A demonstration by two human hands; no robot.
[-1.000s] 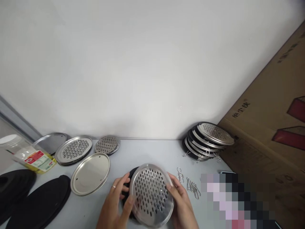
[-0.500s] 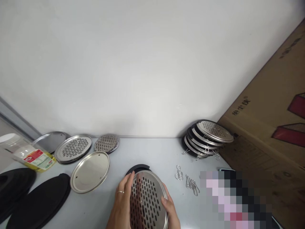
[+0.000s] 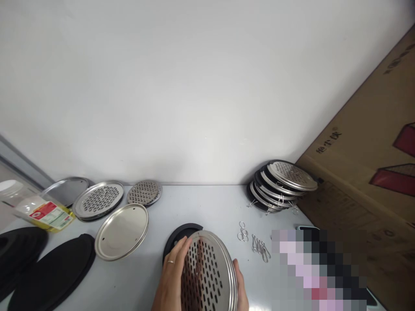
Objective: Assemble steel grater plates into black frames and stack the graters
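Observation:
Between both hands is a stack of round metal grater plates (image 3: 207, 276), tilted, the top one pierced with rows of oblong slots. My left hand (image 3: 171, 276), with a ring on one finger, grips its left edge. Around the right rim curls my right hand (image 3: 240, 287), its fingers partly hidden behind the stack. Just behind the plates a black round disc (image 3: 175, 236) lies on the table, partly covered by my left hand and the stack. Small metal rings (image 3: 242, 233) and wire clips (image 3: 260, 248) lie to the right of my hands.
Plain metal discs (image 3: 123, 233), grater plates (image 3: 99, 201), a smaller perforated disc (image 3: 145, 192) and black discs (image 3: 53, 272) sit left. A bottle of yellow liquid (image 3: 45, 214) stands far left. Back right are stacked clipped discs (image 3: 282, 185) beside a cardboard box (image 3: 363, 172). A pixelated patch hides the lower right.
The grater stack has shifted slightly right and tilted more, showing several layered rims. My right thumb has moved off the top face to the edge. More of the black disc shows.

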